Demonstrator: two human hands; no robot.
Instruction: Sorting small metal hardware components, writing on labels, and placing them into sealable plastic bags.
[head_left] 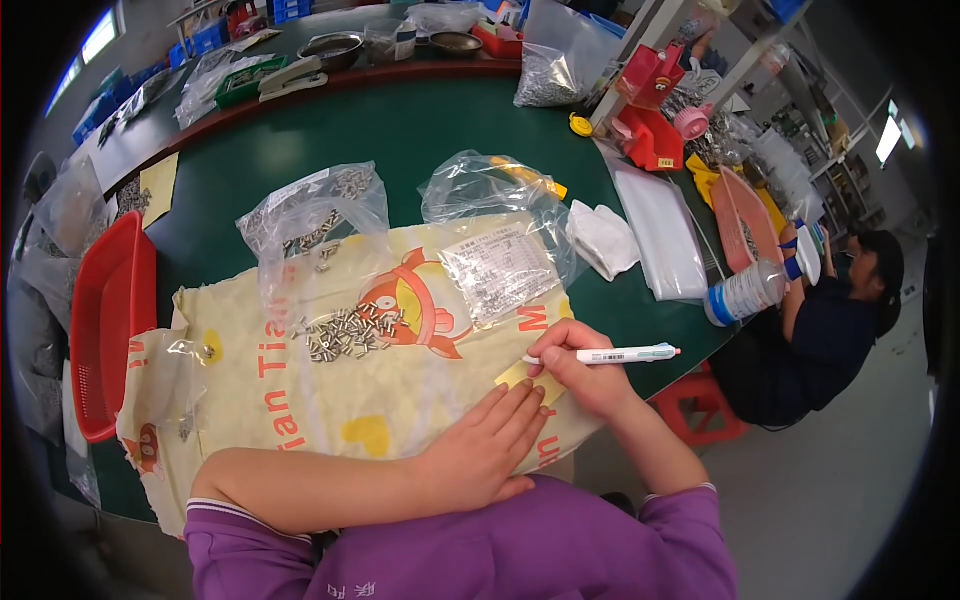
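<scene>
Fingers of our right hand [585, 375] pinch a pen [610, 355] near its tip, low centre of the head view, over a yellow slip [520, 378]; the left hand [480, 450] lies flat and released, fingertips pinning the slip. We judge the pen light, stiff and slick, best gripped low, and the slip flimsy.

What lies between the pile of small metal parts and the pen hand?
Head view: only bare printed yellow cloth separates the metal parts from the right hand holding the pen.
</scene>
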